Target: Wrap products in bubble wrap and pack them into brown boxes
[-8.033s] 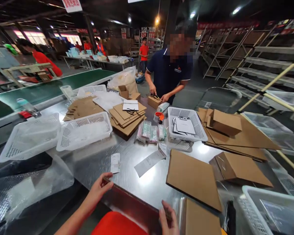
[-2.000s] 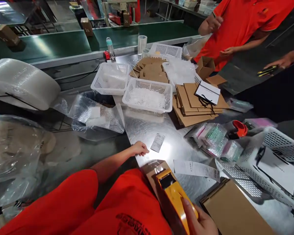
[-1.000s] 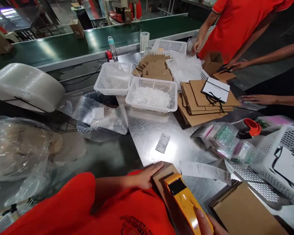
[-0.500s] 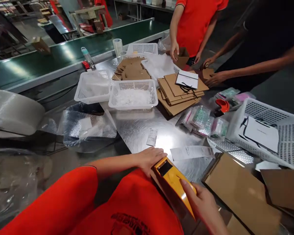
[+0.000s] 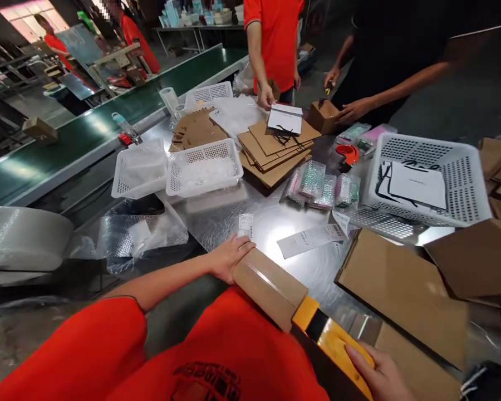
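Note:
A small brown cardboard box (image 5: 269,284) lies at the table's near edge, against the front of my red shirt. A shiny strip of clear tape runs along its top. My left hand (image 5: 230,257) grips the box's left end, fingers over the top edge. In my right hand (image 5: 379,370) is a yellow tape dispenser (image 5: 338,345), its front end at the box's right edge. Past the box lie a small printed label (image 5: 245,225) and a longer paper strip (image 5: 311,240) on the metal table (image 5: 217,217).
White baskets (image 5: 204,189) and stacked flat cardboard (image 5: 275,147) stand farther back. Bubble-wrapped packets (image 5: 313,181) lie mid-table. At right are a basket with a white bag (image 5: 417,184) and cardboard sheets (image 5: 401,289). Two co-workers stand opposite; one touches a box (image 5: 323,114).
The tape dispenser has moved right and towards me along the box, uncovering its top and a strip of tape. My left hand stays at the left end. The view has shifted.

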Available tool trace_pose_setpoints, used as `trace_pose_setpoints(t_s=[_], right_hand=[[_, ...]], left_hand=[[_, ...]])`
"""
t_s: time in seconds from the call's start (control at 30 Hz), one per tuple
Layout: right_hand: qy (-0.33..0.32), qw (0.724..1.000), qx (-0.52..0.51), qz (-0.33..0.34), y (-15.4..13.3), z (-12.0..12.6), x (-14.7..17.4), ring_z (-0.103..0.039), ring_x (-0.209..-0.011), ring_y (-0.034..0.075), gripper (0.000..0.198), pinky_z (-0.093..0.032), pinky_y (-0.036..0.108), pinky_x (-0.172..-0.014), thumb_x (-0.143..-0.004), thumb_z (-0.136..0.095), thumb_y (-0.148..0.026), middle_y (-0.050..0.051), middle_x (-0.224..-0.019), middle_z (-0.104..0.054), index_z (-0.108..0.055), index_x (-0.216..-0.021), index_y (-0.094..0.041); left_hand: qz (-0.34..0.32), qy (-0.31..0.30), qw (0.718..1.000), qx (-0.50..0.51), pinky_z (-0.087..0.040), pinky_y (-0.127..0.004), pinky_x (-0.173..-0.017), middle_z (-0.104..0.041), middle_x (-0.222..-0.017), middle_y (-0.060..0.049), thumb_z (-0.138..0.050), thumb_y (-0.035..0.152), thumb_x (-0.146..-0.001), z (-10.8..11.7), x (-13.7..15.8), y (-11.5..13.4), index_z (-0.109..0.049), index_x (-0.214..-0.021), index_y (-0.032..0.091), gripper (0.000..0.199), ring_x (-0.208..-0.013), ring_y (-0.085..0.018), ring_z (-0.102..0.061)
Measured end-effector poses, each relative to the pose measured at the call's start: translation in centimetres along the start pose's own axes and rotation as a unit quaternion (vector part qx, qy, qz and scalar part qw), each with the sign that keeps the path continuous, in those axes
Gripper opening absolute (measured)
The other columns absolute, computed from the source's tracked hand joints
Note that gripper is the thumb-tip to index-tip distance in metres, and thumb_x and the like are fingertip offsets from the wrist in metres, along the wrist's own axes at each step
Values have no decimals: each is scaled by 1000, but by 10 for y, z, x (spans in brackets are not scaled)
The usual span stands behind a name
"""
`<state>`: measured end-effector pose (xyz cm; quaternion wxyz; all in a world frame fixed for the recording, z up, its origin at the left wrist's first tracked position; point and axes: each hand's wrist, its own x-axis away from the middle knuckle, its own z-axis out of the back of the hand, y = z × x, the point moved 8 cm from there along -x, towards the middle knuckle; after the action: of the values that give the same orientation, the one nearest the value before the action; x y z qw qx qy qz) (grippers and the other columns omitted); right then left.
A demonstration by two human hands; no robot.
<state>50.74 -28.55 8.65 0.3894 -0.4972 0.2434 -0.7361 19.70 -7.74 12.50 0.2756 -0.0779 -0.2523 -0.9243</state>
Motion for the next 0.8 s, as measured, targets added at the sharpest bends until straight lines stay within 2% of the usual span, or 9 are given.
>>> trace_pose_setpoints(t_s=[0.1, 0.17, 0.23, 0.3, 0.4, 0.53, 0.63, 0.7, 0.8], right_hand=[[-46, 997, 2, 64, -31, -50, -27, -51, -58, 17, 48, -39, 27, -55, -75, -56, -63, 1, -56, -59, -62, -56, -19], [-74, 993, -5, 96, -48, -80, -44, -49, -59, 16, 49, -37, 27, -55, -77, -51, -62, 1, -57, -58, -61, -57, -19], [-82, 990, -22, 115, -55, -102, -57, -47, -58, 16, 50, -35, 27, -55, -77, -47, -63, -1, -55, -54, -59, -57, -18], [-91, 987, -40, 122, -54, -115, -62, -46, -58, 15, 50, -34, 26, -55, -78, -46, -63, -2, -55, -51, -57, -58, -18], [-93, 987, -43, 126, -38, -114, -59, -45, -59, 14, 49, -33, 26, -56, -77, -47, -63, -3, -55, -49, -56, -59, -19], [-81, 992, -8, 92, -1, -88, -46, -46, -59, 16, 50, -33, 28, -57, -78, -48, -63, -1, -55, -52, -57, -57, -19], [-60, 996, 31, 64, 15, -73, -42, -51, -59, 18, 52, -34, 29, -57, -78, -47, -65, 1, -57, -59, -59, -57, -19], [-60, 994, 68, 60, 9, -74, -44, -54, -61, 19, 52, -35, 29, -58, -79, -46, -66, 2, -59, -62, -60, -59, -20], [-82, 986, 137, 52, -19, -91, -55, -60, -66, 22, 53, -36, 31, -61, -83, -41, -65, 5, -64, -67, -62, -63, -21]], left_hand=[[47, -30, 994, -96, -1, -67, -116, -23, -157, -31, -74, 45, -59, 13, 9, -6, -19, -152, 6, 115, -147, -48, -12], [32, -61, 989, -133, 2, -70, -114, -13, -161, -30, -75, 47, -59, 11, 6, 7, -12, -155, 8, 121, -148, -49, -9], [1, -93, 987, -132, 0, -71, -113, -18, -160, -29, -76, 49, -59, 1, -4, 27, -10, -155, 10, 123, -145, -49, -18], [-11, -110, 986, -121, -5, -73, -112, -32, -154, -28, -75, 50, -62, -9, -15, 42, -14, -155, 12, 117, -140, -47, -28], [-7, -112, 987, -113, -8, -74, -111, -42, -147, -26, -76, 49, -62, -13, -22, 49, -23, -152, 15, 110, -134, -46, -35], [-11, -106, 988, -109, -8, -74, -112, -45, -144, -25, -81, 47, -56, -7, -20, 47, -25, -151, 14, 115, -131, -45, -37], [-8, -108, 989, -104, -8, -75, -111, -45, -144, -25, -79, 47, -58, -6, -19, 46, -25, -151, 14, 113, -130, -46, -37], [-9, -110, 988, -104, -8, -76, -111, -44, -144, -25, -78, 49, -60, -9, -20, 46, -25, -151, 13, 112, -131, -46, -36], [-8, -108, 987, -122, -6, -77, -110, -39, -149, -27, -80, 52, -57, -16, -21, 47, -21, -153, 12, 120, -135, -49, -32]])
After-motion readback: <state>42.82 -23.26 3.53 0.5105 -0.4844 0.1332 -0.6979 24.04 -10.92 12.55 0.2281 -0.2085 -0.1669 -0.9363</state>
